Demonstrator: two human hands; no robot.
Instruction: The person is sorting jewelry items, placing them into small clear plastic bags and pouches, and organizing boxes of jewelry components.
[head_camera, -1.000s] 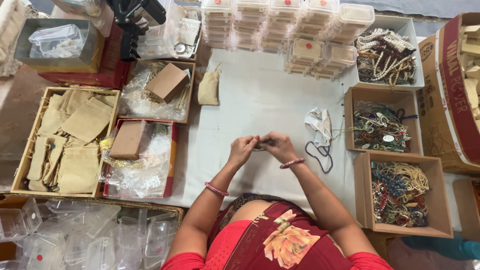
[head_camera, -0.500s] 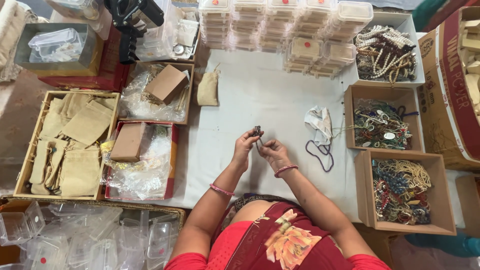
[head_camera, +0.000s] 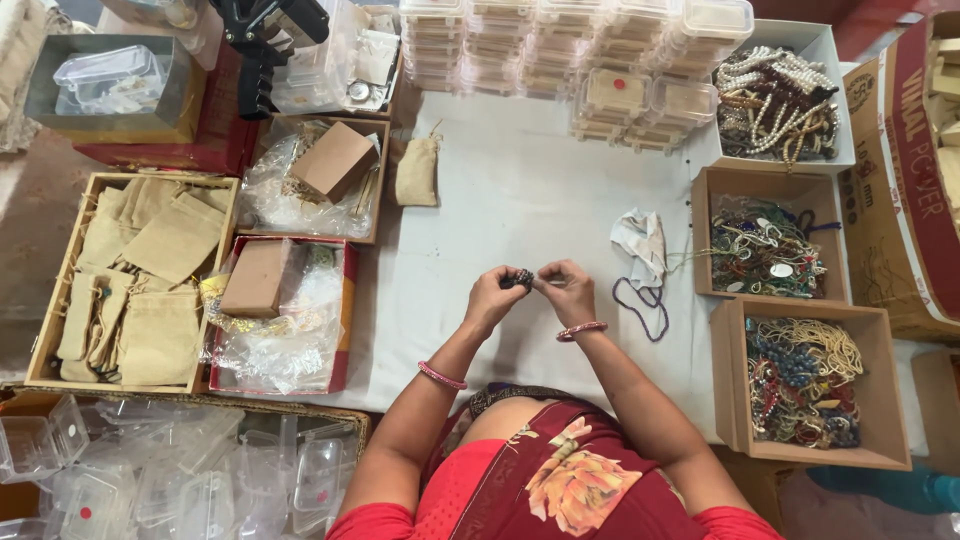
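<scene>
A white cloth-covered desk (head_camera: 520, 200) fills the view from the head camera, ringed by containers. Along its left edge sits a shallow wooden tray of tan drawstring pouches (head_camera: 130, 280); beside it, a red-rimmed box of clear plastic bags with a brown card box on top (head_camera: 285, 315). At the far edge stand stacks of clear lidded plastic boxes (head_camera: 590, 50). Down the right edge run three open cardboard boxes of beaded strings, the nearest one (head_camera: 805, 380) holding cream, blue and red strands. A crumpled white cloth (head_camera: 642, 242) lies just right of the hands, with a loop of dark purple beads (head_camera: 640, 310) touching it. A single tan pouch (head_camera: 417, 172) stands near the far left of the cloth.

Close to the desk's near edge, at its middle, the left hand (head_camera: 492, 297) and right hand (head_camera: 568, 290) meet, fingertips pinched narrowly on a small bunched dark bead string (head_camera: 519, 279), a compact, glinting knot of black-blue beads held between both hands just above the cloth. A bangle circles each wrist.
</scene>
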